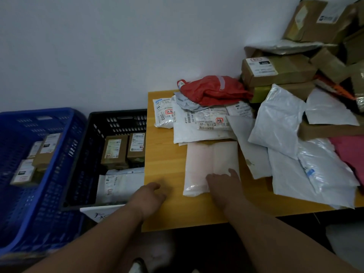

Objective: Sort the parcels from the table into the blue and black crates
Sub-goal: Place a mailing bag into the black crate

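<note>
While the blue plastic crate (39,154) and black plastic crate (110,138) are sitting left of the yellow wooden bench (163,154), the left hand (152,196) is hovering loosely open, holding nothing, and the right hand (223,183) is resting, fingers relaxed, on the pale pink soft parcel (208,162).

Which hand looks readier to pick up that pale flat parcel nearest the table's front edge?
The right hand: its fingers already rest on the pale parcel's near end. The left hand lies on bare table beside it, apart from the parcel.
</note>
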Demonstrator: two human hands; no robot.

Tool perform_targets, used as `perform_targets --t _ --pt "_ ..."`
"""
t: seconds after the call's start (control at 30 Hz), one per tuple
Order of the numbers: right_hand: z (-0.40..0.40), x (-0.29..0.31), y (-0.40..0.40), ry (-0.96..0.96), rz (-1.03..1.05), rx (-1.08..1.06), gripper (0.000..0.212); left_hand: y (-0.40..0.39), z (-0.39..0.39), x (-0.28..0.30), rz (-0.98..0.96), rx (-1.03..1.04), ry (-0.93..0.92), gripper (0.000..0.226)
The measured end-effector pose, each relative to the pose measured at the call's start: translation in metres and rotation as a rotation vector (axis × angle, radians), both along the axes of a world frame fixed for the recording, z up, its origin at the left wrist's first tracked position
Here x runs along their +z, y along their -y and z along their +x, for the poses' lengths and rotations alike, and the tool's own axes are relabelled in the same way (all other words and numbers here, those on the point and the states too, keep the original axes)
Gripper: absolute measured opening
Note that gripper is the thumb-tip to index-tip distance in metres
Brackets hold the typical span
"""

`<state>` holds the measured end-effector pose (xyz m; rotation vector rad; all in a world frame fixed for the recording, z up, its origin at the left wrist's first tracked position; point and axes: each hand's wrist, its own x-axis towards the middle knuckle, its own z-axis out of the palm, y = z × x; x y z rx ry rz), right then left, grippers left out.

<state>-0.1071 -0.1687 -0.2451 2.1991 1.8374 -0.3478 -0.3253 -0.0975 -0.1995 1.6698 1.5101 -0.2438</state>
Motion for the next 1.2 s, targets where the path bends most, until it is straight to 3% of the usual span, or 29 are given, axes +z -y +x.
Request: perform_targets --t 0.1,0.17,0.27,0.43,0.53,0.63,0.73,0.87,1.07,1.2 --pt "-0.001 0.0 0.013 -0.059 0.004 0.011 0.03 0.003 0.005 0.002 0.007 0.009 0.026 0.053" --pt "-0.002 0.005 0.015 -0.232 0.036 -0.078 0.021 0.005 0.007 0.004 0.0 0.032 0.072 0.052" --pt "0.001 0.031 0.01 -0.682 0.112 -0.382 0.01 0.004 0.005 0.006 -0.037 0.108 0.179 0.056" --pt "-0.002 0.08 0.013 -1.681 0.11 -0.811 0.007 -0.004 -0.007 0.024 -0.239 0.469 0.453 0.076" --pt "-0.018 0.091 0.014 -2.034 0.097 -0.871 0.028 -0.007 -0.021 0.037 -0.405 0.605 0.574 0.076" --pt "-0.042 0.093 0.015 -2.249 0.063 -0.834 0.04 -0.013 -0.042 0.045 -0.522 0.695 0.726 0.053" --pt "-0.063 0.097 0.01 -2.298 0.035 -0.794 0.038 -0.019 -0.067 0.047 -0.444 0.771 0.782 0.043" --pt "-0.086 0.105 -0.001 -2.192 0.026 -0.829 0.049 -0.029 -0.103 0.049 -0.333 0.806 0.804 0.024" --pt "-0.118 0.113 -0.017 -2.118 0.003 -0.841 0.048 -0.043 -0.157 0.058 -0.265 0.793 0.852 0.025" --pt "-0.139 0.116 -0.033 -2.078 0.047 -0.882 0.034 -0.056 -0.191 0.066 -0.241 0.755 0.841 0.025"
